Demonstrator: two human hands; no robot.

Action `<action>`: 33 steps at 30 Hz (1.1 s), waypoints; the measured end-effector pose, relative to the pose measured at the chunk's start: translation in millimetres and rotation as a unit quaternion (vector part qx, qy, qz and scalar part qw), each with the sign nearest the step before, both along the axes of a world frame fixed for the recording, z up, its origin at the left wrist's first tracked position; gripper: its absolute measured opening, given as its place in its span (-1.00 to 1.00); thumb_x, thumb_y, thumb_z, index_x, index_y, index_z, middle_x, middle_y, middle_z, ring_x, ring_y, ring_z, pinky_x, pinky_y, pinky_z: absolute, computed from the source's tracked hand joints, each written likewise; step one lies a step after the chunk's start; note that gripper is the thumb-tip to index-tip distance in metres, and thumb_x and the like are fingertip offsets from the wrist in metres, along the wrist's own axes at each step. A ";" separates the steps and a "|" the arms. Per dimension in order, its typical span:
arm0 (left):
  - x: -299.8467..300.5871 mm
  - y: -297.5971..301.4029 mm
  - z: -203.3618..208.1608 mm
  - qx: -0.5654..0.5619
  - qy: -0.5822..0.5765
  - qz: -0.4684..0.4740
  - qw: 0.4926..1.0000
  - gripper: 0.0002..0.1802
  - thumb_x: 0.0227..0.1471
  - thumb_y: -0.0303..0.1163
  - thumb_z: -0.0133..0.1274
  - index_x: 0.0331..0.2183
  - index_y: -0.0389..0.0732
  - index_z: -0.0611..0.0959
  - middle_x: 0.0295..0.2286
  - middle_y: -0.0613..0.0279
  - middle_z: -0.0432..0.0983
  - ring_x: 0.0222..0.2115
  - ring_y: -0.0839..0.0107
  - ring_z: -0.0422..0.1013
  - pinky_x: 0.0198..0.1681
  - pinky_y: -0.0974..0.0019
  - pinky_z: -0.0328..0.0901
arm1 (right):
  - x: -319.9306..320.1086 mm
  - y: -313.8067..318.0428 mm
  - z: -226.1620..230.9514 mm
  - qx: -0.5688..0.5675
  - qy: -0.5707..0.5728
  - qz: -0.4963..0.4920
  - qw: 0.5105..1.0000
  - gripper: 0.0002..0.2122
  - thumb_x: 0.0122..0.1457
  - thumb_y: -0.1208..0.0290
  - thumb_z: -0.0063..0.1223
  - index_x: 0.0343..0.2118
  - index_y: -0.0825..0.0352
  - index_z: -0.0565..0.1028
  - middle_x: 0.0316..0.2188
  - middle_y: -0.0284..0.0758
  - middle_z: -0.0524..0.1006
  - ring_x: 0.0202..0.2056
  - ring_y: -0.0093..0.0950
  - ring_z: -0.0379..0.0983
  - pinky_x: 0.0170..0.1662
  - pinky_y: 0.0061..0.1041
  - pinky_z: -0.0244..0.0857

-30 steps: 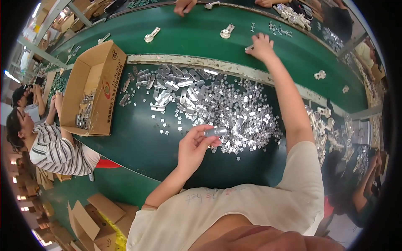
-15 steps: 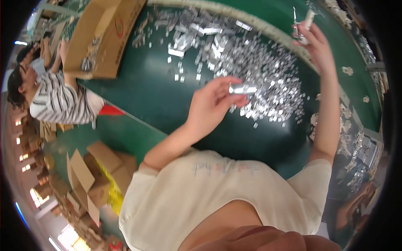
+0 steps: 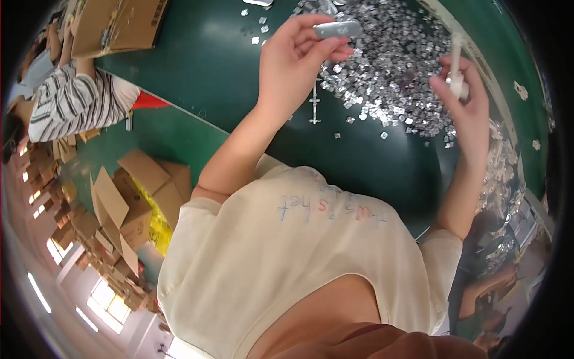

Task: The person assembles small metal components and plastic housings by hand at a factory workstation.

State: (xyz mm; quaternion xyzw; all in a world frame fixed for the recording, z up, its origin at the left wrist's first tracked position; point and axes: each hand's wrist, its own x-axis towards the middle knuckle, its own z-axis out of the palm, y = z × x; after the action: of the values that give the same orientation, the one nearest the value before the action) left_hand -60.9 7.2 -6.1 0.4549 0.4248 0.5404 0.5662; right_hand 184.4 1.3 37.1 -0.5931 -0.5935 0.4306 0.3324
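Head cam: silver-grey plate (image 3: pixel 338 29), flat w/ rounded ends, is up near the top edge of the view, pinched btwn thumb & fingers of the L hand (image 3: pixel 287 66); it sticks out to the R of the grip, thumb along its lower edge. Underside hidden, marks on its face too small to make out. Other fingers of that hand curl beneath it, partly covered by the thumb. R hand (image 3: pixel 471 113) is well apart, over the R side of the pile, thumb & fingers closed round a white part (image 3: pixel 456 57) w/ its stem pointing up; lower body partly behind the fingers, so can't tell if anything else is in the palm. Thin metal piece w/ crossbars (image 3: pixel 314 107) shows just below L hand; its top end runs up by the fingers, can't tell if it touches them. Pile of small shiny squares (image 3: pixel 400 72) sits on the dk green table (image 3: pixel 365 161) btwn the hands, its top cut off by the frame. More white parts (image 3: pixel 496 161), blurry, beside R forearm. Cardboard box (image 3: pixel 140 27) upper L, cut off at top; near it a co-worker in a striped shirt (image 3: pixel 63 107), head mostly lost in the dark rim. Open cartons w/ yellow plastic (image 3: pixel 156 218) lower L.
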 end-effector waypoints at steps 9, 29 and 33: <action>7.3 -9.9 24.9 -0.042 0.022 -0.135 0.990 -0.69 -0.03 -0.69 -0.04 -0.16 -0.44 0.43 -0.35 0.03 0.50 -0.35 0.33 0.50 -0.26 0.40 0.41 | -32.3 -25.3 0.4 0.295 -0.119 0.077 0.945 -0.63 -0.10 0.56 0.21 -0.16 0.35 0.44 -0.22 -0.17 0.44 -0.25 -0.33 0.43 -0.24 -0.50 0.32; 15.5 -28.2 40.2 0.013 0.019 -0.186 0.982 -0.74 -0.02 -0.65 0.00 -0.20 -0.39 0.48 -0.32 0.14 0.49 -0.34 0.48 0.45 -0.31 0.49 0.37 | -37.2 -36.9 23.5 0.295 -0.145 0.099 0.939 -0.67 -0.22 0.63 0.22 -0.28 0.39 0.50 -0.32 -0.24 0.43 -0.36 -0.45 0.40 -0.35 -0.57 0.29; 25.8 -34.7 31.8 0.097 0.081 -0.128 0.984 -0.80 0.00 -0.66 -0.06 -0.25 -0.38 0.48 -0.38 0.20 0.48 -0.38 0.54 0.43 -0.32 0.49 0.36 | -38.7 -46.4 5.4 0.209 0.013 0.066 0.976 -0.69 -0.18 0.66 0.20 -0.28 0.42 0.45 -0.33 -0.24 0.42 -0.36 -0.48 0.38 -0.34 -0.59 0.27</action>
State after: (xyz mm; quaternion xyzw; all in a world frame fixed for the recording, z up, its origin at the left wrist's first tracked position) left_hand -35.1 -27.5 25.7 0.6005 0.3530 0.4636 0.5476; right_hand 145.8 -45.1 42.5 -0.4643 -0.7039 0.3257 0.4277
